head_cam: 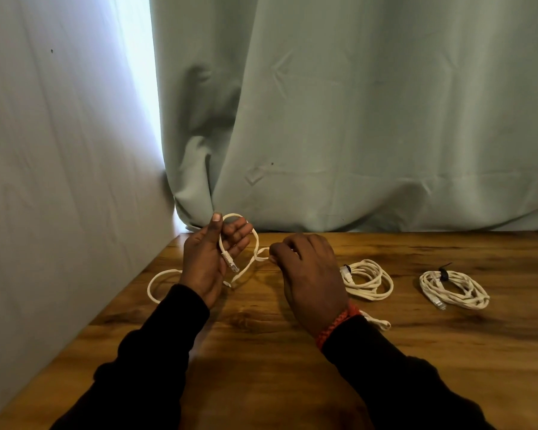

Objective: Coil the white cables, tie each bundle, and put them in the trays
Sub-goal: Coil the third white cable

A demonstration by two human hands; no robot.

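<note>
**Inspector:** Markings first: no brand, label or legible writing on any cable or surface.

**Assistant:** And the surface and room?

**Inspector:** Wooden table [416, 352], dark grain, set into a corner. A pale wall [59, 150] runs along the left; a grey-green curtain [354, 119] hangs behind, with a bright strip of light at its left edge.

**Assistant:** Hands?

**Inspector:** Held apart above the table's far left part. The left hand [207, 262] is palm-up, thumb raised, fingers loosely curled round a loop of the loose white cable [255, 240], whose plug end [230, 262] lies across the palm. The right hand [308, 274] is curled, pinching the same cable at its fingertips. More of that cable loops on the table [159, 280] left of the left wrist.

**Assistant:** Other cables?

**Inspector:** Two coiled bundles on the table to the right: the nearer bundle [368, 279] just beside the right hand, the farther bundle [454, 290] well apart from it. Each carries a dark tie [443, 274].

**Assistant:** Hidden items?

**Inspector:** A white piece [382, 323] shows behind the right wrist, partly covered by the dark sleeve [385, 367] and red wristband [336, 324]; I cannot tell what it is.
</note>
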